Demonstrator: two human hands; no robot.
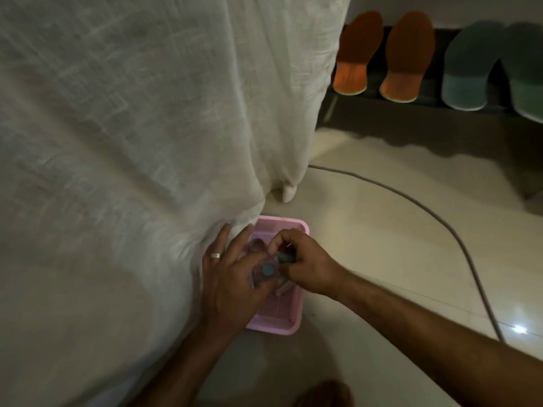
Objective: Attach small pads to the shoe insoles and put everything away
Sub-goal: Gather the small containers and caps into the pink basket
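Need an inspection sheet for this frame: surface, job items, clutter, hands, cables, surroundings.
Surface: pale glossy floor.
Job's things: pink perforated plastic basket on the floor; orange insoles and grey-green insoles propped at the far side.
Clutter: small teal round piece over the basket.
Grippers: left hand spread over the basket; right hand pinching a small dark item.
Cables: grey cable crossing the floor.
Surroundings: white draped cloth.

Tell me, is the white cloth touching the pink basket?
Touching. The head view shows the white cloth draped over the pink basket at its far left corner, no gap.
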